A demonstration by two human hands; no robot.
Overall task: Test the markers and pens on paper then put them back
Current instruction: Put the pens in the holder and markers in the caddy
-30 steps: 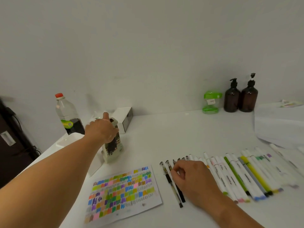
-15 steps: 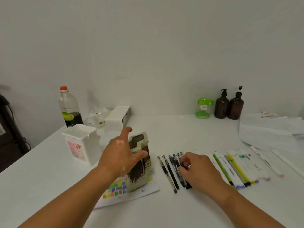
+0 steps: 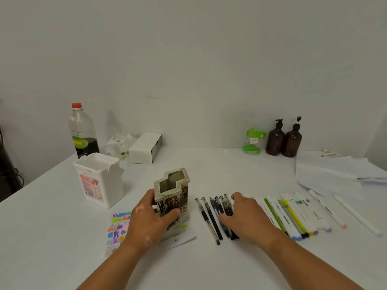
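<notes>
left hand (image 3: 150, 222): the fingers and thumb wrap the pen holder (image 3: 171, 191), with the thumb across its near face and the fingers round the far side. the holder stands upright with its open mouth facing up. its base rests on the test sheet (image 3: 119, 225), which shows beneath and to the outer side of this hand. judgement: the grip steadies the holder so that it does not tip or slide while pens are dropped in, and it puts the mouth within short reach of the other hand.

right hand (image 3: 245, 218): it lies palm down on the row of black pens (image 3: 209, 220), fingers bent over several barrels. two pens lie free just past its thumb side. whether the fingers have closed round any barrel cannot be told, as the hand covers the contact. judgement: the spread, low posture suits raking several pens together into one bundle.

the markers (image 3: 291, 214) lie side by side on the table (image 3: 209, 168), starting under the little-finger side of the right hand and running outward from it. a white tub (image 3: 98, 183) stands beyond the left hand's knuckles, apart from it.

stage, as a judgement: the sheet is filled with swatches, so testing looks done, and no pen is in the holder yet.
</notes>
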